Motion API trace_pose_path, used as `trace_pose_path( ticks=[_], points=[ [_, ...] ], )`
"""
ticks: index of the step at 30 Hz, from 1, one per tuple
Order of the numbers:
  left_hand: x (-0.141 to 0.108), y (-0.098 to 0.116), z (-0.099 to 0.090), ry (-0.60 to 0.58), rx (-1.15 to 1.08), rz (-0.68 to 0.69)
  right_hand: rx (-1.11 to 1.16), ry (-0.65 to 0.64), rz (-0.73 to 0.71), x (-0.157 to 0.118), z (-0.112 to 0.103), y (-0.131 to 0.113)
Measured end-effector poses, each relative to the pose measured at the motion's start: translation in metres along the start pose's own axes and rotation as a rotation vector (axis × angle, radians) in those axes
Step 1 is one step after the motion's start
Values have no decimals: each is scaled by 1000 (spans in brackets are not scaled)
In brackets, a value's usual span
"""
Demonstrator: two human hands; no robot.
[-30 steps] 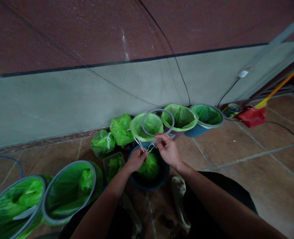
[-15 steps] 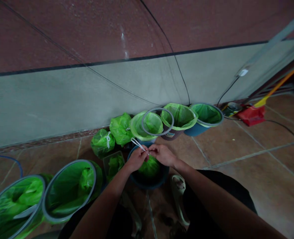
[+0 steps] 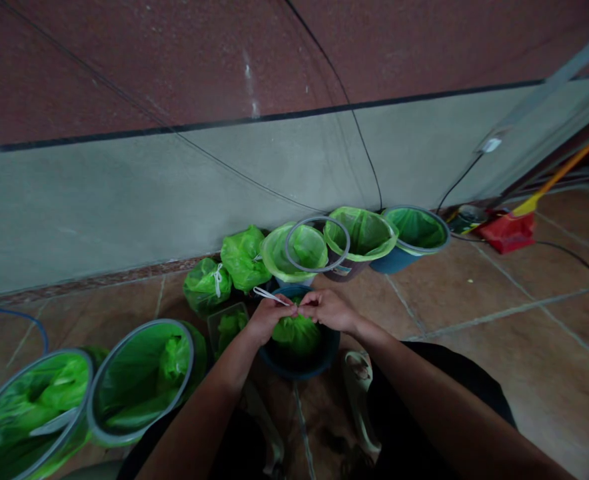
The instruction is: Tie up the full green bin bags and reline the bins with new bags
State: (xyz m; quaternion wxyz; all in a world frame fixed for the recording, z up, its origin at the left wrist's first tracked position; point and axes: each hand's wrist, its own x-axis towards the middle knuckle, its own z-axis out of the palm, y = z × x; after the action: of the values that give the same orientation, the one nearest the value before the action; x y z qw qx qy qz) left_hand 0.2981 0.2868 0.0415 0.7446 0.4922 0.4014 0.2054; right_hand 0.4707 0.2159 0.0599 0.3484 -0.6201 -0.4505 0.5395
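Between my feet stands a dark blue bin with a gathered green bag inside. My left hand pinches a white drawstring above the bag, and a loop of it sticks out to the upper left. Close beside it, my right hand is closed at the bag's gathered neck, fingertips almost touching those of the left. What exactly the right fingertips grip is too small to make out. Two tied green bags sit behind, against the wall.
Along the wall are green-lined bins, a loose grey ring on top, and a blue bin. Two large lined bins stand at left. A small container is nearer. A red dustpan and cables lie right.
The white loop has swung down and to the left with my left hand's fingers. Both hands stay together over the bag. The bins have not moved.
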Motion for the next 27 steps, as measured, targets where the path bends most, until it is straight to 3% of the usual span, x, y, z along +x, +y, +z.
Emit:
trace_pose_path(
  ticks=[7,16,23,27],
  points=[
    [-1,2,3,68,134,77,-52,23,-7,6,-2,16],
    [2,2,3,105,245,134,-35,-24,3,6,0,18],
    [4,1,4,55,272,232,-143,74,14,6,-1,12],
    [5,-8,10,46,266,262,-57,33,29,4,5,8]
  ],
)
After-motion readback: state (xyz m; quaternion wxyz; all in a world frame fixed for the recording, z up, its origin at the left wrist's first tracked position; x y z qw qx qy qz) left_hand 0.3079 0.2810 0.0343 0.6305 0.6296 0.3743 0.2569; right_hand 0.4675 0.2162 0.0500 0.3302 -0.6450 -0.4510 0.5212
